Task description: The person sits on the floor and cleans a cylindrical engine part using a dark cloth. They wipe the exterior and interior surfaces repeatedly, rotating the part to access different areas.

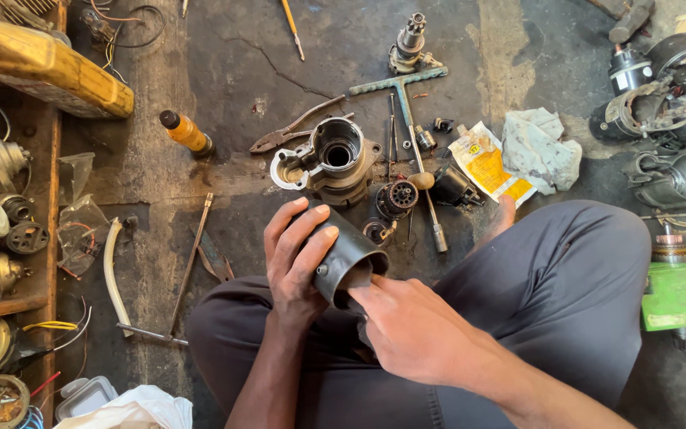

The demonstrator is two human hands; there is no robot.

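Left hand (299,258) is wrapped around a dark metal cylinder housing (343,258) at centre frame, fingers spread over its outer wall so the open mouth tilts up toward the camera; the grip appears meant to steady it for access. Right hand (406,322) comes in from lower right with fingers partly curled, the fingertips at the housing's lower rim and seemingly entering the opening; it grasps nothing separate that can be made out. Both hands work above the person's crossed legs, clad in dark trousers (549,278), which keeps the piece off the floor.

Directly above, on the stained concrete floor (224,56), stands a grey cast end housing (335,159) with its bore facing up, a small toothed armature part (396,199) just beside it to the right. Pliers (291,127) lie to its left, a T-handled wrench (406,95) to its upper right, all near. A yellow packet (490,167) and a crumpled rag (541,147) lie further right.
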